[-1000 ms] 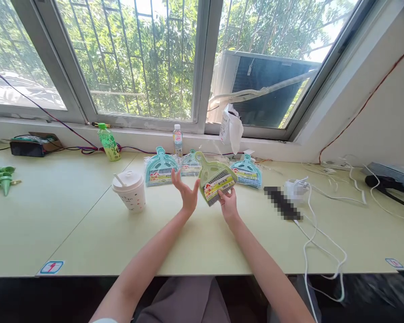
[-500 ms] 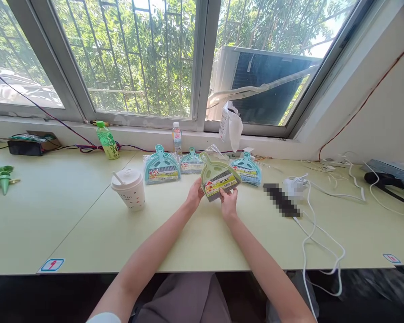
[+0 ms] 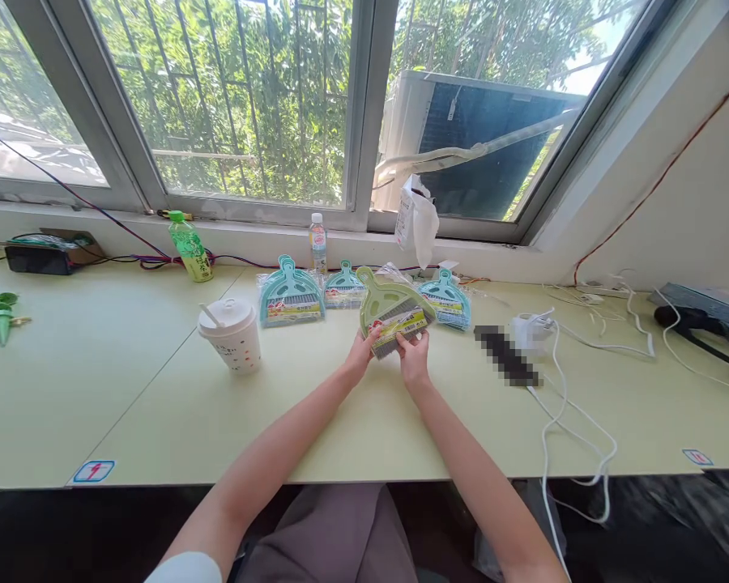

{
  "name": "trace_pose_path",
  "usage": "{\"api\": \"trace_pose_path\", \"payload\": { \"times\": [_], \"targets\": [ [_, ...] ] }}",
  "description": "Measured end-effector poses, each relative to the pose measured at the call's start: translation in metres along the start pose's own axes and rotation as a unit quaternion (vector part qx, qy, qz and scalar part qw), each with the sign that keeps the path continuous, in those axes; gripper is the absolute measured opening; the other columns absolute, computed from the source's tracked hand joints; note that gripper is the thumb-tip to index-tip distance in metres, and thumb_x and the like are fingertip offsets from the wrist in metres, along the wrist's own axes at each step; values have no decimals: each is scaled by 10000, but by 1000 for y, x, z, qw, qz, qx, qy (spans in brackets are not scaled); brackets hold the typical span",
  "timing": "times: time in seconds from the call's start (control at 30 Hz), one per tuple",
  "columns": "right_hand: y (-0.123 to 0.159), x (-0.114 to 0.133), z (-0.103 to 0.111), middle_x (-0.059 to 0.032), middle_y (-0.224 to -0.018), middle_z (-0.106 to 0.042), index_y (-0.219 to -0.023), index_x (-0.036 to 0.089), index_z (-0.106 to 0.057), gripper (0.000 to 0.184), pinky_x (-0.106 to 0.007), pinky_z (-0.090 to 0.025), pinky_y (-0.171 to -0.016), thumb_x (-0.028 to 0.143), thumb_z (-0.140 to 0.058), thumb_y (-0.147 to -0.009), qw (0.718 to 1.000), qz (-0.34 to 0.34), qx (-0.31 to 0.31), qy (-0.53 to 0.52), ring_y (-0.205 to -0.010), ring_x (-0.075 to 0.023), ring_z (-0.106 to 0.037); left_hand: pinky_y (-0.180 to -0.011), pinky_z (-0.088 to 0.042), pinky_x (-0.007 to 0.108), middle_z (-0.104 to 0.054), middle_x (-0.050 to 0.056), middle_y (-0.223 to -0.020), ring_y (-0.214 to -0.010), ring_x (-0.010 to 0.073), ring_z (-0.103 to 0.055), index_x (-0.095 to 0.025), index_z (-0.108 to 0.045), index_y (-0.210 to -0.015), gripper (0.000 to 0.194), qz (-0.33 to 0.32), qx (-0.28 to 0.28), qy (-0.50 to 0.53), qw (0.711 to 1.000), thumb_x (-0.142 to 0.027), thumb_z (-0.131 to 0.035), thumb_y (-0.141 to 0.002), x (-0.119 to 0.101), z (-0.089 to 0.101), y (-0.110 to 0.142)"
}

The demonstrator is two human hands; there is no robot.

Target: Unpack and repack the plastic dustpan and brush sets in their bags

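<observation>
A green mini dustpan and brush set [image 3: 394,304], in clear wrap with a yellow label, is held tilted above the table between both hands. My left hand [image 3: 362,353] grips its lower left edge, thumb over the front. At the lower right edge, my right hand [image 3: 413,356] pinches it with the thumb in front. Fingers behind the set are hidden. Beyond it lie wrapped blue sets: one at left [image 3: 292,293], a smaller-looking one in the middle [image 3: 343,287], partly covered by the green set, and one at right [image 3: 446,300].
A lidded paper cup with a straw [image 3: 231,336] stands left of my forearm. Bottles, one green [image 3: 190,247] and one clear [image 3: 318,243], stand by the window. A tissue pack [image 3: 415,217] is at the sill. White cables [image 3: 562,405] trail over the right table edge.
My left hand has shifted its hold lower on the green set, its thumb now on the front. The set stays in nearly the same place, and the view has tilted slightly.
</observation>
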State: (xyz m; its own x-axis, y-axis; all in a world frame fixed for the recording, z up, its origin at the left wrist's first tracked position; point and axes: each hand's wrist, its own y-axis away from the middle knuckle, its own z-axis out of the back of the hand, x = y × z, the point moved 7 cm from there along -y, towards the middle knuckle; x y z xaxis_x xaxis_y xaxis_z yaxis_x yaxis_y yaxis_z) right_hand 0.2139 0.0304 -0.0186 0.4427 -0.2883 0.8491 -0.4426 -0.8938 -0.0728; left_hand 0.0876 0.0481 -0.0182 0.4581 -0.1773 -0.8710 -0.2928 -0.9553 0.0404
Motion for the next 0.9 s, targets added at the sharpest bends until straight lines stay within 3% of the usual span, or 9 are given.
{"api": "trace_pose_path", "payload": {
  "times": [0.1, 0.3, 0.4, 0.63, 0.9],
  "targets": [
    [1, -4, -4, -8, -1010, -663, -1065, 277, -439, 575, -366, -535, -868, 231, -758, -589, 1000, -14, 17, 5, -993, -181, -637, -912, -500, 413, -649, 108, -1182, -1109, 287, -600, -201, -538, -1166, 629, -22, -19, -17, 999, -474, -775, -652, -5, 7, 0],
    [-10, -5, 10, 17, -909, -680, -956, 258, -505, 422, -291, -579, -683, 252, -745, -610, 997, -74, -20, 14, -762, -146, -669, -816, -524, 388, -635, 117, -1191, -1065, 286, -614, -201, -493, -1176, 636, -20, -8, -77, 997, -481, -757, -670, -2, 8, -1],
    [-18, 1, 24, 9, -868, -685, -909, 240, -536, 327, -258, -577, -608, 349, -723, -664, 994, -90, -63, 13, -671, -127, -658, -821, -519, 376, -616, 119, -1237, -1083, 289, -603, -207, -475, -1219, 684, -25, 29, -89, 995, -485, -762, -665, -7, 5, -2],
    [-25, 12, 39, 8, -804, -686, -911, 232, -555, 329, -236, -558, -540, 396, -711, -672, 991, -83, -97, 39, -587, -118, -640, -752, -522, 336, -596, 111, -1264, -1071, 281, -608, -229, -434, -1284, 711, -18, 113, -136, 984, -509, -726, -700, -14, -1, 0],
    [-28, 7, 35, 19, -816, -686, -912, 244, -567, 291, -245, -580, -561, 331, -715, -677, 992, -102, -42, 68, -615, -120, -655, -701, -513, 306, -589, 101, -1277, -1076, 283, -604, -240, -444, -1267, 679, -16, 92, -146, 985, -510, -717, -707, -15, 8, -4]
  ]
}}
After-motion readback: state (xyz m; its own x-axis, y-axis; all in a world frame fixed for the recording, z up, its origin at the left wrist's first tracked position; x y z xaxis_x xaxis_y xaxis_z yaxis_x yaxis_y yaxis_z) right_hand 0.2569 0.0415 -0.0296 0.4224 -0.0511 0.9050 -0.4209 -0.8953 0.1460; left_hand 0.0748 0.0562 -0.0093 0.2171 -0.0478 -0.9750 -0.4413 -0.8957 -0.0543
